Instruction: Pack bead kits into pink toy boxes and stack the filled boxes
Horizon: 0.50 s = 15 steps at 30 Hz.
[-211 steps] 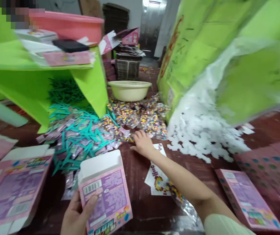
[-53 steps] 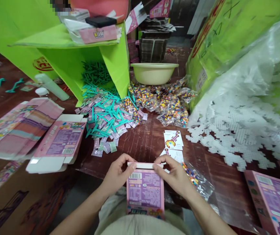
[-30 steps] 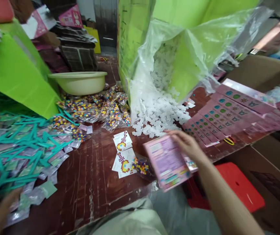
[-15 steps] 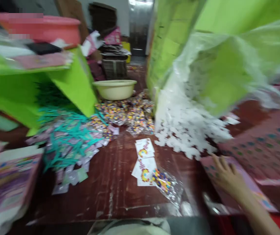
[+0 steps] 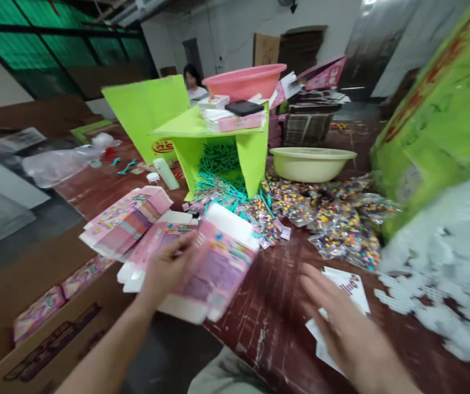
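My left hand grips a flat pink and purple carton, held above the near table edge with its white flap pointing away from me. My right hand hovers open and blurred over the dark red table, its fingers spread above white pattern cards. More flat pink cartons lie stacked just left of the held one. Bags of coloured beads are heaped behind the cards. Teal plastic tools spill out of a green box.
White pegboards pour from a large green sack at right. A cream basin stands behind the beads and a pink basin tops the green box. A cardboard box with pink cartons sits at lower left. Another person sits far back.
My view has swung left. My left hand has picked up a flat pink carton from the stack. My right hand has come back from the right side to above the pattern cards.
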{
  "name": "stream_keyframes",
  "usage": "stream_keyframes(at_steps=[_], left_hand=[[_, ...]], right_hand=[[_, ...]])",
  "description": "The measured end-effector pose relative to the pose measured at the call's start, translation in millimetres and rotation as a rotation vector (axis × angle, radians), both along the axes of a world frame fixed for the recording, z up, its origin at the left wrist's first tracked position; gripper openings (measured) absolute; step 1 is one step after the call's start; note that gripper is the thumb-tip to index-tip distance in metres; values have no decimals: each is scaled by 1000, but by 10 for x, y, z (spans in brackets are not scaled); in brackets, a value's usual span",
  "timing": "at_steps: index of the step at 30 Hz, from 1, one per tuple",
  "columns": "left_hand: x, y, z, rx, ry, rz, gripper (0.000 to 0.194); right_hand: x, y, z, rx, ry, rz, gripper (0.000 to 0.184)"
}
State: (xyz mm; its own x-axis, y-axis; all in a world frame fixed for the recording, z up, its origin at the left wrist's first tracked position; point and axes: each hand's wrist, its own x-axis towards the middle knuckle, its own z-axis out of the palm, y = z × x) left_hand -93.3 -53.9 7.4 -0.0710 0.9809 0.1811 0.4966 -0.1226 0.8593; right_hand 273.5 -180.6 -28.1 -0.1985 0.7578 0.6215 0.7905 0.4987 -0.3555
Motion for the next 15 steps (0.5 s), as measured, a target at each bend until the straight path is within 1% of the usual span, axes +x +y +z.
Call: stream_keyframes(at_steps=[1, 2, 3, 5, 6, 7, 8, 10, 11, 12, 13, 14, 15], left_hand=[[207, -149, -103, -65, -129, -83, 48], [386, -283, -211, -122, -244, -116, 48], [530, -398, -317, -161, -326, -112, 47], [721, -567, -505, -186, -401, -100, 47], [780, -625, -582, -195, -401, -137, 50], [825, -670, -646, -218, -386, -221, 53], [863, -705, -699, -259, -369, -339, 54], [935, -749, -786, -372, -356, -562, 43], [969, -757, -827, -424, -376, -613, 36], [1000, -757, -871, -467, -416, -625, 32], [1024, -749, -920, -503, -474, -608, 32], [1039, -735, -973, -527, -542, -582, 36], [1046, -716, -1031, -540, -615, -565, 45]], right_hand=[[-213, 121, 38, 19, -29, 26, 60], [-401, 258, 57, 24, -44, 43, 59], [-551, 390, 61, 8, -40, 50, 56], [-715, 567, 55, -77, 84, 62, 46], [-737, 597, 55, -133, 172, 85, 41], [-732, 589, 60, -189, 255, 118, 36], [-708, 554, 66, -239, 315, 161, 33], [-623, 442, 58, -271, 350, 245, 30], [-568, 380, 33, -249, 331, 249, 29], [-504, 319, -12, -208, 300, 209, 30], [-430, 259, -77, -165, 273, 128, 33], [-349, 200, -161, -141, 265, 18, 39], [-265, 139, -259, -154, 282, -89, 49]])
